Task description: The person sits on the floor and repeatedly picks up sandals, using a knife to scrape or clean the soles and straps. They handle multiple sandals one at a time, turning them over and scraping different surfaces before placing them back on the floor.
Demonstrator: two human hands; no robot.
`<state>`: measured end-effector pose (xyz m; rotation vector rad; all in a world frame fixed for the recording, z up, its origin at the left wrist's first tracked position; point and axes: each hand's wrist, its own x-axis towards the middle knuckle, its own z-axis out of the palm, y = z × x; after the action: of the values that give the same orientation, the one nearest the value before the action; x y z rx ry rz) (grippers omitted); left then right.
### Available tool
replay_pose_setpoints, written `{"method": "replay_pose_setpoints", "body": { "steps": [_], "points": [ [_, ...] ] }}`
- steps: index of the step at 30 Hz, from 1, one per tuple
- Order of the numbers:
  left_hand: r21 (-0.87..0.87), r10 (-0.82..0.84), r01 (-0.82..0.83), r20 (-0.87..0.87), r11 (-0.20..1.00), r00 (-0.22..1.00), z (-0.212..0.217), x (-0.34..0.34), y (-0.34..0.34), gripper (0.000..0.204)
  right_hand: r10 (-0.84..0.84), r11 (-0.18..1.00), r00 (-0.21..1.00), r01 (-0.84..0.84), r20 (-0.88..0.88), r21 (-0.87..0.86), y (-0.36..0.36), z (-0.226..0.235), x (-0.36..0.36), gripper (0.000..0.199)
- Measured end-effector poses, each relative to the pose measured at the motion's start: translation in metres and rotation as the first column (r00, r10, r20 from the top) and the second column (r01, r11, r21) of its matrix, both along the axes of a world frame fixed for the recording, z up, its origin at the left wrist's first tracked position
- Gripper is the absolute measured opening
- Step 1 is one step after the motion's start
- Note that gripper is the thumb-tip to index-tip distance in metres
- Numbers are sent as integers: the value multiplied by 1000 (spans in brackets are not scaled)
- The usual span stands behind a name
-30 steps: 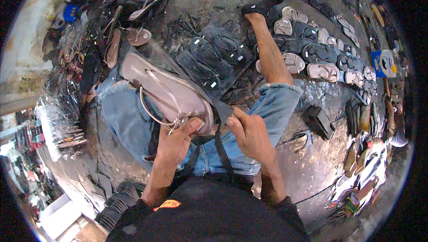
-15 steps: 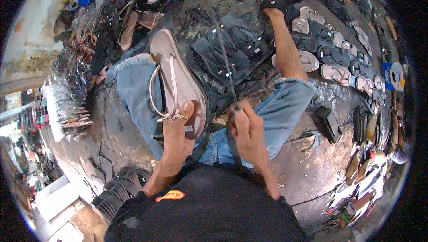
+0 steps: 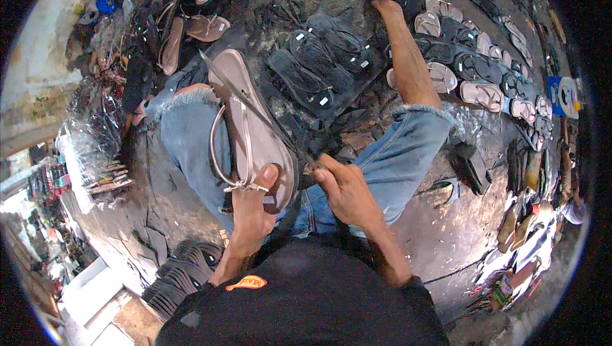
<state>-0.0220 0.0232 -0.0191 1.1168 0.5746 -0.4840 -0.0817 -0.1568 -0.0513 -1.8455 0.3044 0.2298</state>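
Flat beige thin-strapped sandal (image 3: pixel 258 155) in left hand (image 3: pixel 252 209), just right of left blue-denim knee (image 3: pixel 182 113). Long thin dark strip (image 3: pixel 239 96) in right hand (image 3: pixel 350 193), crossing before sandal. Ahead, between legs: black strappy sandals (image 3: pixel 319 62). Farther right: rows of beige and black sandals (image 3: pixel 481 96).

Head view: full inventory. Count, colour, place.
held sandal: 1, pinkish, centre
long thin strip: 1, dark grey, before held sandal
black sandals: several, black, floor ahead
floor sandals: many, pinkish and black, right
loose sandals: several, brownish, upper left
black block: 1, black, right floor
stacked pieces: many, dark, lower left
edge clutter: uncountable, mixed, both sides
jeans: 1 pair, blue, centre
black shirt: 1, black, bottom
right shin: 1, bare, upper right
left hand: 1, bare, gripping held sandal
right hand: 1, bare, gripping strip
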Motion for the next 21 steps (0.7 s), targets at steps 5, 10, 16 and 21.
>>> {"method": "replay_pose_setpoints", "body": {
  "steps": [5, 10, 16, 21],
  "points": [
    [-18, -54, 53, -40, 998, 998, 3, -2, 8, 38, -108, 992, 980, 95, 168, 86, 19, -27, 68, 22],
    [278, -331, 297, 84, 914, 940, 2, 2, 4, 81, -469, 694, 876, 284, 117, 661, 2, -40, 147, 25],
    [449, -589, 396, 475, 801, 654, 36, 38, 1, 102, -400, 819, 896, 255, 194, 514, -3, 28, 105, 39],
    [273, -334, 255, 299, 927, 894, 60, 63, 0, 50, -413, 903, 850, 335, 328, 270, 11, 54, 29, 33]
  ]
}}
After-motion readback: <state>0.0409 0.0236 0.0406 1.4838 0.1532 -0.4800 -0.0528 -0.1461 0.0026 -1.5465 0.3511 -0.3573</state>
